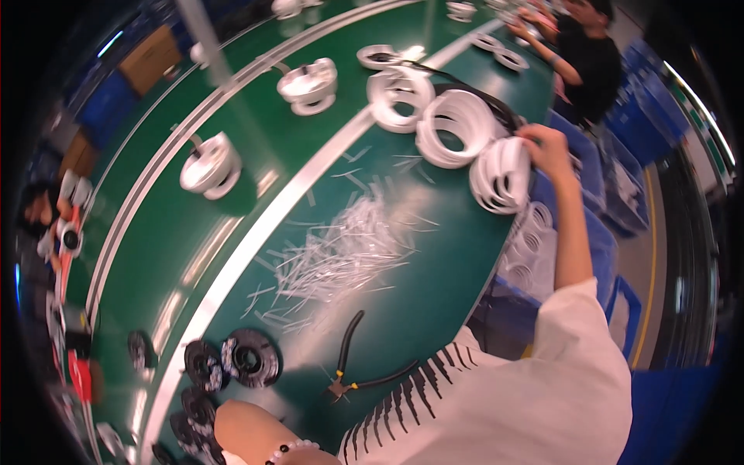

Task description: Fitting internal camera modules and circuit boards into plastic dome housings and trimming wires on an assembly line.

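Head view: you work at a green bench [434,256] with a pale rail running far-left. Your right hand [546,147] grips a stack of white rings [502,177] at the far right edge, beside more white coils [457,128]. Your left hand [248,430] sits near, grip not visible. Clear cut strips [341,256] and black-handled pliers [353,368] lie between; black discs [248,356] sit near left.

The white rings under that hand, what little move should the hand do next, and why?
Probably lift the stack of white rings a little toward the person. The right hand rests on its top at the edge of the green table, with more white rings lined up close beside it. The left hand is far off, near the pliers.
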`<move>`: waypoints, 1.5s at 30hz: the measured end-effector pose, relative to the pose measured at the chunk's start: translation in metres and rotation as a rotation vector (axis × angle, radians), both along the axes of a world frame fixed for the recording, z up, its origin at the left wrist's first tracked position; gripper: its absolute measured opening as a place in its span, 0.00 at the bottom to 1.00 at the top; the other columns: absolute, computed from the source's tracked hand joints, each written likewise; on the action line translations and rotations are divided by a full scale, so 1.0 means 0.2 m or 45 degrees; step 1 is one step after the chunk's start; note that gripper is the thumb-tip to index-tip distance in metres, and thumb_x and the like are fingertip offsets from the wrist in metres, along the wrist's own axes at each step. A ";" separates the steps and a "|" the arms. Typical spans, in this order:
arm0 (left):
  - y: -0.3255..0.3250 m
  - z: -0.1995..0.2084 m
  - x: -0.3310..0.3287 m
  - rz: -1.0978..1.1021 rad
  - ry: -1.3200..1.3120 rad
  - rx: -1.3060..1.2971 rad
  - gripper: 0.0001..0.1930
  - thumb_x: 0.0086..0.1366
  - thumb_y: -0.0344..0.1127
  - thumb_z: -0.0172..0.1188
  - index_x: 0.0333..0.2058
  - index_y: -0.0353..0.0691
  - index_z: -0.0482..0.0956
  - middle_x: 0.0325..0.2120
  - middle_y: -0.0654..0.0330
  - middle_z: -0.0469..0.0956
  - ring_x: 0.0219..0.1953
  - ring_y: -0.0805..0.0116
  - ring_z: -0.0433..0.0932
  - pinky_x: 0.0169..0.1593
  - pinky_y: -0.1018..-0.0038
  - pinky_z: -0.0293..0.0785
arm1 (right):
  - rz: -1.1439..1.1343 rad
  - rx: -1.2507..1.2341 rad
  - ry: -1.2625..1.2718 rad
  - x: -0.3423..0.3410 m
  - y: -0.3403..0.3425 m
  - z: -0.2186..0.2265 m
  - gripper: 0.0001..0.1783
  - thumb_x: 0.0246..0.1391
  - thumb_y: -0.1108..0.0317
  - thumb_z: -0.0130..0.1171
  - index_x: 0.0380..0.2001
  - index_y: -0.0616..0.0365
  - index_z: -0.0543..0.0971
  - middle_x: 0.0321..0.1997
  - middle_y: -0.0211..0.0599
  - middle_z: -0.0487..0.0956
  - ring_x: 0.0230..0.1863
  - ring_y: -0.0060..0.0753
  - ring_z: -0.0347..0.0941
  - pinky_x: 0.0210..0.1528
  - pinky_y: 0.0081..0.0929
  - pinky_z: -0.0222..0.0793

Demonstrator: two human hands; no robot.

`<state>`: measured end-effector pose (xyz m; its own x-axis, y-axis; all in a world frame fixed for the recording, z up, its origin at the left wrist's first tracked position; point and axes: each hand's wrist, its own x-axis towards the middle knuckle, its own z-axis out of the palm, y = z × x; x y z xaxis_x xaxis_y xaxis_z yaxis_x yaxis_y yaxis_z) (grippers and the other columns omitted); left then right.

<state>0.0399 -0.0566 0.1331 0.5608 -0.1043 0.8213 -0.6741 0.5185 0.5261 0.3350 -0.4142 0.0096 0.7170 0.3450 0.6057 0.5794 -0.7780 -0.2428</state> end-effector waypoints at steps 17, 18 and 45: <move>2.13 -0.68 -0.34 2.527 1.443 1.322 0.18 0.50 0.41 0.53 0.38 0.37 0.73 0.37 0.49 0.74 0.42 0.55 0.72 0.47 0.69 0.66 | 0.501 0.284 0.853 -0.79 0.95 -0.03 0.03 0.33 0.77 0.57 0.14 0.64 0.73 0.11 0.32 0.71 0.12 0.17 0.66 0.17 0.14 0.61; 2.15 -0.76 -0.28 2.548 1.597 1.405 0.22 0.49 0.43 0.54 0.42 0.37 0.71 0.40 0.47 0.73 0.45 0.52 0.70 0.49 0.68 0.64 | 0.441 0.285 0.943 -0.84 0.92 -0.06 0.03 0.32 0.77 0.57 0.13 0.64 0.73 0.10 0.31 0.71 0.12 0.16 0.66 0.16 0.13 0.62; 1.31 -0.51 -0.19 1.771 1.109 0.291 0.19 0.59 0.34 0.51 0.47 0.32 0.64 0.39 0.57 0.72 0.40 0.71 0.71 0.43 0.78 0.66 | 1.319 0.199 0.695 -0.85 1.22 0.16 0.63 0.21 0.47 0.71 0.57 0.66 0.50 0.61 0.51 0.48 0.62 0.47 0.46 0.59 0.40 0.44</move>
<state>0.0011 0.2046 0.0312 0.5758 0.7715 0.2706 -0.0070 -0.3263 0.9453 0.1649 -0.1700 0.0408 0.3158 0.8636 0.3931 0.7069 0.0622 -0.7046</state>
